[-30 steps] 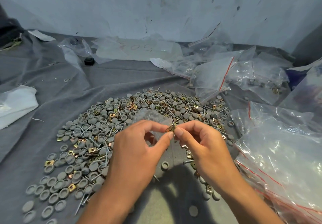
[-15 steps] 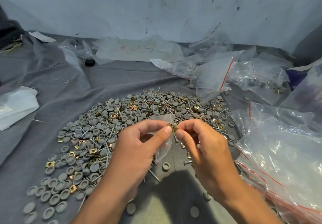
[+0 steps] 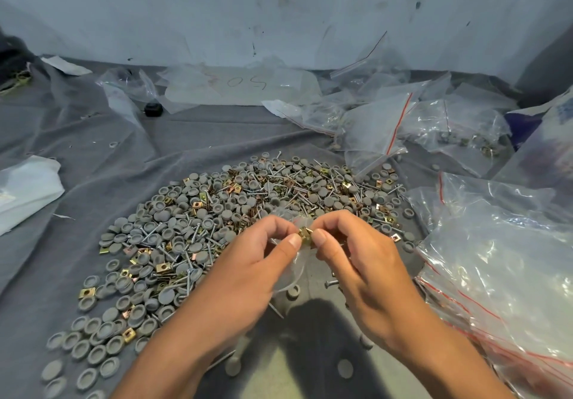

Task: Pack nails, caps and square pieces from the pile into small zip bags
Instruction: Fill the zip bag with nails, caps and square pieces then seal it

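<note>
The pile of caps, nails and square pieces spreads from nine to twelve o'clock of the hands. The left hand pinches the small bag at its mouth; the right hand, at three o'clock, has its grip clamped on a square piece there. If the limp mouth collapses, the piece could well drop.

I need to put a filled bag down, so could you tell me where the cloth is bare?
Bare cloth lies between the pile and the far bags, and left of the pile. The right side is crowded with bags.
</note>
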The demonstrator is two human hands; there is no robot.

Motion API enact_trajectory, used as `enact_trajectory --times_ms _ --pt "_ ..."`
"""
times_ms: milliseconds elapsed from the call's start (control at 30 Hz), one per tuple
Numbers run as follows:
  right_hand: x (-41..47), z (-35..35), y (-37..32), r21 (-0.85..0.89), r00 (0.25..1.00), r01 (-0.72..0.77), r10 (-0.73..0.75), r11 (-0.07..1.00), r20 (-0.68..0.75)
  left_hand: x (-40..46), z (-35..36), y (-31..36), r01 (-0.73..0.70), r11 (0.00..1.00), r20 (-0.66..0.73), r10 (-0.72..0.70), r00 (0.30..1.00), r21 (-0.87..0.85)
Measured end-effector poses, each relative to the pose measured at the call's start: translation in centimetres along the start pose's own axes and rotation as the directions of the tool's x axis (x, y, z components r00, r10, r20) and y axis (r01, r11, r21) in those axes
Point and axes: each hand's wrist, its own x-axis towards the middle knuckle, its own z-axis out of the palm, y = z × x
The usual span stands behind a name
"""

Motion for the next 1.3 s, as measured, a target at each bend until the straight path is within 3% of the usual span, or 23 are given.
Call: enact_trajectory --times_ms 200,333,500,733,800,967,1167,1233,1300 --pt "-0.2 0.7 -1.0 0.181 0.997 -0.058 0.067 0.982 -0.039 -0.4 0.5 0.2 -0.010 0.999 -0.042 0.011 0.999 0.042" --pt "0.2 -0.1 -0.7 0.296 0.987 -0.159 0.143 0.942 0.074 -0.6 0.7 0.2 -0.014 0.996 -0.080 0.022 0.997 0.091" --pt "0.5 -1.2 -0.3 0.243 0.962 -0.233 0.186 0.942 0.200 -0.7 0.7 0.1 -0.040 0.995 -0.076 0.047 0.996 0.087" --pt "-0.2 0.6 -0.7 0.351 0.986 -0.148 0.167 0.925 -0.025 0.2 1.1 0.5 0.009 0.976 -0.078 -0.027 0.997 -0.217" --pt "0.0 0.9 -0.5 0.396 0.983 -0.153 0.179 0.905 -0.030 0.0 0.9 0.7 -0.027 0.988 -0.067 0.017 0.998 -0.149" --pt "0.3 0.7 0.1 0.406 0.978 -0.204 0.201 0.891 0.048 -0.9 0.9 0.8 -0.129 0.961 -0.113 0.160 0.981 0.243" --pt "0.0 0.1 -0.5 0.388 0.996 -0.045 0.072 0.920 -0.055 -0.9 1.1 0.5 -0.176 0.862 -0.136 0.269 0.953 0.475" --pt "-0.1 0.0 -0.9 0.274 0.997 0.046 -0.026 0.961 -0.077 -0.8 1.1 0.4 -0.187 0.838 -0.133 0.292 0.947 0.512" --pt "-0.2 -0.1 -0.9 0.028 0.980 0.177 -0.173 0.984 -0.099 -0.8 1.1 0.4 -0.208 0.811 -0.111 0.316 0.942 0.546"
